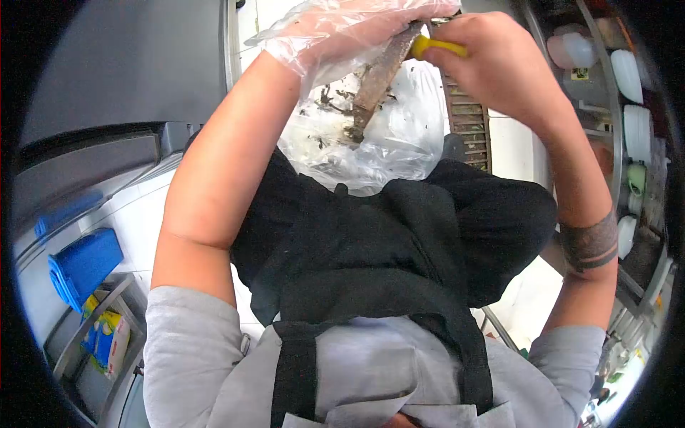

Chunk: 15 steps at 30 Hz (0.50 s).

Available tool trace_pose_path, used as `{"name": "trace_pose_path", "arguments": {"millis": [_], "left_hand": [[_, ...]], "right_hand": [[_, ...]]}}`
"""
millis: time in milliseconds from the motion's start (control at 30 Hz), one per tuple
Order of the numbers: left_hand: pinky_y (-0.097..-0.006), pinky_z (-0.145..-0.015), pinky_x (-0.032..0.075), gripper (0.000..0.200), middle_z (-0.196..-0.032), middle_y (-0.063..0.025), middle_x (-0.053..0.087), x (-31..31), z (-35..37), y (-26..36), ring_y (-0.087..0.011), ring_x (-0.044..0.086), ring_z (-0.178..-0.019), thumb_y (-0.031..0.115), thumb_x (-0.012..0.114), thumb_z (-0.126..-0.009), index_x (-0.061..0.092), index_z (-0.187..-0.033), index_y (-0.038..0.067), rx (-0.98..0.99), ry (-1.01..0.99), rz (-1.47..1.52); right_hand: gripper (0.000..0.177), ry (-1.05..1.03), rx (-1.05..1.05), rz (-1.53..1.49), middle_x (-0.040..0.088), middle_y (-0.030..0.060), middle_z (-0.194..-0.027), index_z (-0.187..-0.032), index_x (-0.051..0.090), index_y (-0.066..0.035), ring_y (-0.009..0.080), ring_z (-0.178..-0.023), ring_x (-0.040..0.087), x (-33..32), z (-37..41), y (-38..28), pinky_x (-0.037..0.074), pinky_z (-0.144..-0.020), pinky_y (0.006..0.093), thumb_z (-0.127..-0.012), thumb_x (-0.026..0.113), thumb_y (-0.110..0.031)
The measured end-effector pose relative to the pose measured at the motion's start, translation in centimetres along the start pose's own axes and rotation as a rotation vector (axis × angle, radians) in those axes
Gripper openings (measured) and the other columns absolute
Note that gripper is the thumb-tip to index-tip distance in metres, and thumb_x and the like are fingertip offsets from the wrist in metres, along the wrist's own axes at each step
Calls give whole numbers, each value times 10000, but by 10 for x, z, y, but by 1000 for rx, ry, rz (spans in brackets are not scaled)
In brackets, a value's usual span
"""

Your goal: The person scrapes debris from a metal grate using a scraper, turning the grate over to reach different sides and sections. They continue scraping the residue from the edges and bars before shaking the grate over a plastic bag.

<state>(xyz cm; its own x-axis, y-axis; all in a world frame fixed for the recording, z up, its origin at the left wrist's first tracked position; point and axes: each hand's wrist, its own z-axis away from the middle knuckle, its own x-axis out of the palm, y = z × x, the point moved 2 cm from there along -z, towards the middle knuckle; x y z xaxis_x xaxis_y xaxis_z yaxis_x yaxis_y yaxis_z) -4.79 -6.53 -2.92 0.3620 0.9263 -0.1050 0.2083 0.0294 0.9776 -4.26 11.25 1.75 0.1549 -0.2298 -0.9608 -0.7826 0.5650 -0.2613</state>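
My left hand (357,28), covered by clear plastic, is at the top edge, closed around the upper end of a long, flat, dirty brown piece (380,82). The piece slants down over a clear plastic bag (410,143) with dark bits scattered in it. Closed on a yellow-handled tool (439,48), my right hand (492,60) is just right of the piece's upper end. The tool's head is partly hidden where it meets the piece.
A slatted brown floor grate (469,132) lies right of the bag. Shelves with white containers (636,132) line the right side. At left are a dark grey appliance (128,64), a blue bin (85,264) and a yellow-and-blue packet (107,339). My black-clad legs are folded below the bag.
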Motion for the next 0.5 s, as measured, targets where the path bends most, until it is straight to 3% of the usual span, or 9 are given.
{"name": "trace_pose_path", "arguments": {"millis": [100,233,300,333,367,433,467,500], "left_hand": [[-309,-1160,344,785,-1518,-155,481,-2,-5,-5,-194,466,-1362,292,693,-994,319,-1561,-103,23,-45,222],[-310,-1107,395,735,-1419,-100,547,-6,-2,5,-164,520,-1260,259,716,-975,380,-1547,-57,-39,-86,232],[-307,-1085,415,722,-1392,-95,568,-2,2,8,-154,534,-1237,270,714,-972,399,-1550,-27,-123,-91,345],[-302,-1074,423,724,-1380,-97,577,-1,2,7,-152,540,-1226,279,724,-962,413,-1542,-22,-154,-78,333],[-297,-1064,431,726,-1368,-100,585,-1,2,7,-150,545,-1214,288,734,-952,427,-1534,-18,-186,-67,320],[-296,-1038,452,734,-1340,-95,597,-4,3,20,-152,565,-1186,290,749,-935,438,-1528,-13,-178,-87,296],[-294,-1012,474,743,-1312,-91,609,-2,3,23,-154,584,-1157,291,764,-918,449,-1521,-7,-169,-107,277],[-294,-1012,474,743,-1312,-91,609,2,4,19,-154,584,-1157,291,764,-918,449,-1521,-7,-175,-108,284]], "right_hand": [[207,-98,80,-69,696,180,-800,-962,747,8,308,-665,656,-8,7,13,513,-651,400,-870,760,-177],[268,-138,219,-269,729,121,-824,-1042,722,30,223,-679,657,-5,9,28,510,-664,377,-884,761,-183],[306,-235,448,-445,752,105,-933,-1144,679,60,181,-819,682,-13,5,31,536,-757,351,-924,716,-149],[149,-33,594,-618,725,72,-791,-976,755,11,176,-630,643,-24,9,21,492,-594,299,-856,759,-77],[149,-36,593,-619,725,72,-791,-976,755,11,176,-630,643,-21,11,27,492,-594,299,-856,759,-77],[151,190,618,-993,711,38,-825,-997,719,9,100,-647,608,-9,25,46,462,-582,252,-856,755,-28],[165,312,612,-1232,708,82,-830,-976,667,-9,126,-625,606,-3,29,44,461,-566,248,-820,714,15],[165,308,621,-1234,708,82,-830,-976,667,-9,126,-625,606,5,32,43,461,-566,248,-820,714,15]]}}
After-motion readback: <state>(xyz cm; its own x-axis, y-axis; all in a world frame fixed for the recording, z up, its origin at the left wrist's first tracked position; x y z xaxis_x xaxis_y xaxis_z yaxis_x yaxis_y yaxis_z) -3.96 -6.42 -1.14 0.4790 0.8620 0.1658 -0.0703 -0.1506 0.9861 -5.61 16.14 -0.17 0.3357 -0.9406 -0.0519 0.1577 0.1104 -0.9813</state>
